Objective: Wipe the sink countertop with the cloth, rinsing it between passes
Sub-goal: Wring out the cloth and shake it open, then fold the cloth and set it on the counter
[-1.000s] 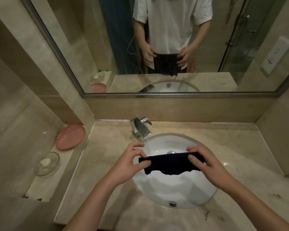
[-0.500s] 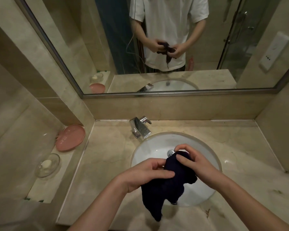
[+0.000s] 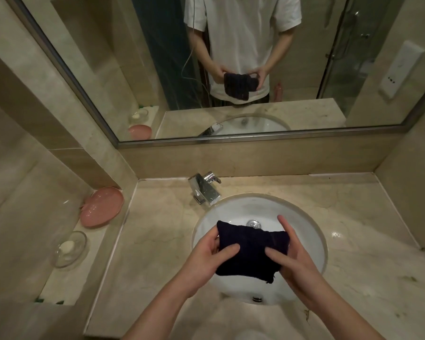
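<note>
A dark navy cloth point(image 3: 249, 251), folded into a thick pad, is held above the round white sink basin point(image 3: 307, 231). My left hand point(image 3: 201, 258) grips its left edge, thumb on top. My right hand point(image 3: 295, 258) grips its right side, with the index finger sticking up. The beige marble countertop point(image 3: 157, 241) surrounds the basin. A chrome faucet point(image 3: 205, 188) stands behind the basin at its upper left. No water is seen running.
A pink dish point(image 3: 101, 207) and a clear glass soap dish with a white soap point(image 3: 68, 249) sit on a lower ledge at the left. A large mirror point(image 3: 231, 65) hangs over the backsplash. Walls close off both sides of the countertop.
The cloth, first stretched between my hands, was bunched and left hanging, and is now folded into a compact pad held by both hands over the basin.
</note>
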Motion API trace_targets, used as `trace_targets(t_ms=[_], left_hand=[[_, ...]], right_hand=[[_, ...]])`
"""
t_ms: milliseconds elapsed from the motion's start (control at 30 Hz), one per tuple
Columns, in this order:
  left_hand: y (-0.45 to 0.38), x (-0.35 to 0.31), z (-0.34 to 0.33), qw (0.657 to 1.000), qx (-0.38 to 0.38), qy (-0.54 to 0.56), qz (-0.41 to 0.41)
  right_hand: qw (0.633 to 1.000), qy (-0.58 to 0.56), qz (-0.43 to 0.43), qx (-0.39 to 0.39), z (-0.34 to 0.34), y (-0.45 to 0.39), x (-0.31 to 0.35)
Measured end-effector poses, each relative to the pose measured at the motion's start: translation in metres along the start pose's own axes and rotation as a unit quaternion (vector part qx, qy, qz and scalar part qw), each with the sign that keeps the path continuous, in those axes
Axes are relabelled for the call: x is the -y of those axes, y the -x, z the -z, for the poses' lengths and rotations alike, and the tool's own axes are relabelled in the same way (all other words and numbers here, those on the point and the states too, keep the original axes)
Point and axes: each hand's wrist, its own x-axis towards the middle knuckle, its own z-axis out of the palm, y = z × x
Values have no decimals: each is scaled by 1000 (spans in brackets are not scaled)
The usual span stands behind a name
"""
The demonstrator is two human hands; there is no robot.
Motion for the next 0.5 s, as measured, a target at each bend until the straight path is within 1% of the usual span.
trace_targets(t_ms=[67, 133, 200, 267, 300, 333, 400, 433, 500], left_hand=[[-2, 4, 0, 1000, -18, -6, -3], [-2, 8, 1, 999, -45, -3, -5], [-2, 11, 1, 997, -79, -13, -11], [-3, 17, 2, 990, -123, -65, -27], [-3, 20, 3, 984, -147, -97, -36], [-3, 23, 4, 977, -166, -124, -41], [-3, 25, 9, 972, -170, -154, -43], [-2, 25, 11, 975, -161, -150, -38], [2, 21, 13, 984, -138, -108, -20]], right_hand=[[992, 114, 48, -5, 3, 0, 2], [977, 201, 71, 20, 6, -2, 5], [944, 316, 87, 47, 9, -8, 6], [902, 420, 97, 39, 12, -14, 4], [886, 453, 98, 29, 13, -17, 3], [874, 474, 105, 18, 13, -18, 3], [863, 488, 127, 0, 13, -23, 4], [867, 482, 128, -4, 13, -25, 6], [883, 460, 96, 2, 9, -27, 13]])
